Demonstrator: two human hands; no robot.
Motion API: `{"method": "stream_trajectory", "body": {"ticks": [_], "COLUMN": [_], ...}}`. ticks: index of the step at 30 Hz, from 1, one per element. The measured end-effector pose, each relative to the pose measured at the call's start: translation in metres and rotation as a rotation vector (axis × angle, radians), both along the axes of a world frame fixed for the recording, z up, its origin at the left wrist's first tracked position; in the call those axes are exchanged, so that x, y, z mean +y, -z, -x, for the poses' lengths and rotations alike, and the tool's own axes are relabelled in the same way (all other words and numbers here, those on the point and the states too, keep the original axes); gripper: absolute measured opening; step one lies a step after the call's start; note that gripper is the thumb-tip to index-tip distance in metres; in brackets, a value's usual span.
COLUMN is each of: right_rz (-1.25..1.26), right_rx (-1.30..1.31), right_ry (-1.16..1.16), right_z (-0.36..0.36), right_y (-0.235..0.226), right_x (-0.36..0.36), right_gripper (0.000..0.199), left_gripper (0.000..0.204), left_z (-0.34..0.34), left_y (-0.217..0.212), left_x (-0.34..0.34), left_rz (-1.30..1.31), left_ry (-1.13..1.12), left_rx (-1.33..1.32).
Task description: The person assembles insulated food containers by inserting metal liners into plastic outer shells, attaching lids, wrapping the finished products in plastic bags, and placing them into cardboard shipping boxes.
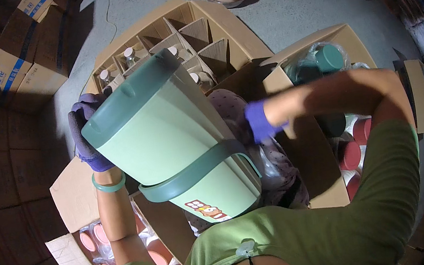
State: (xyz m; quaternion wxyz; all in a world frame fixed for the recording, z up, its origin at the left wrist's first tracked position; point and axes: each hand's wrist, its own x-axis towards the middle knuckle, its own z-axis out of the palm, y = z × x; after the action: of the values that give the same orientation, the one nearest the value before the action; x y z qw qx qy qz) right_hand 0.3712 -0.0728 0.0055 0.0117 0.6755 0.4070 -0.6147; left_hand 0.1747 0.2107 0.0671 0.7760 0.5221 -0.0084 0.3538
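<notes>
"Tracking the container (167,120) from here: where do you have it?"

"Right in front of me, tilted, its green top (131,97) up to the left, its base near the shirt (291,235), the handle (193,175) slung across its side."

"And your fingers?"

"On my left hand (88,136) they bend beside the top; the tips are hidden, so I can't tell how firmly they clamp. My right hand (259,121) is blurred near the container's right side. Together or apart, I can't tell."

"How would you hold it well?"

"I'd spread my left palm along the top, since that wide end may well pull hardest, and let the right steady the base. I'd swing it wide of the right box (314,167), with its red lids (348,154), and of the bottles (129,53) in the divided box (242,39) beyond."
</notes>
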Motion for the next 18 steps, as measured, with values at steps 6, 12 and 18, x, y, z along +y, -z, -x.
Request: {"method": "stream_trajectory", "body": {"ticks": [6,12,18], "right_rz": [-0.945,-0.959,-1.253], "right_rx": [-0.041,-0.055,-0.303], "right_ry": [0.982,0.864,0.260], "right_z": [-0.213,-0.204,-0.130], "right_y": [-0.083,-0.163,-0.158], "right_x": [0.126,0.200,0.218], "right_gripper": [0.017,0.021,0.038], "left_gripper": [0.030,0.020,0.073], "left_z": [-0.017,-0.048,-0.134], "left_y": [-0.003,-0.020,-0.046], "left_x": [-0.014,0.014,0.056], "left_rz": [0.034,-1.335,-1.034], "left_ry": [0.012,-0.293,-0.664], "left_rx": [0.020,0.126,0.073]}}
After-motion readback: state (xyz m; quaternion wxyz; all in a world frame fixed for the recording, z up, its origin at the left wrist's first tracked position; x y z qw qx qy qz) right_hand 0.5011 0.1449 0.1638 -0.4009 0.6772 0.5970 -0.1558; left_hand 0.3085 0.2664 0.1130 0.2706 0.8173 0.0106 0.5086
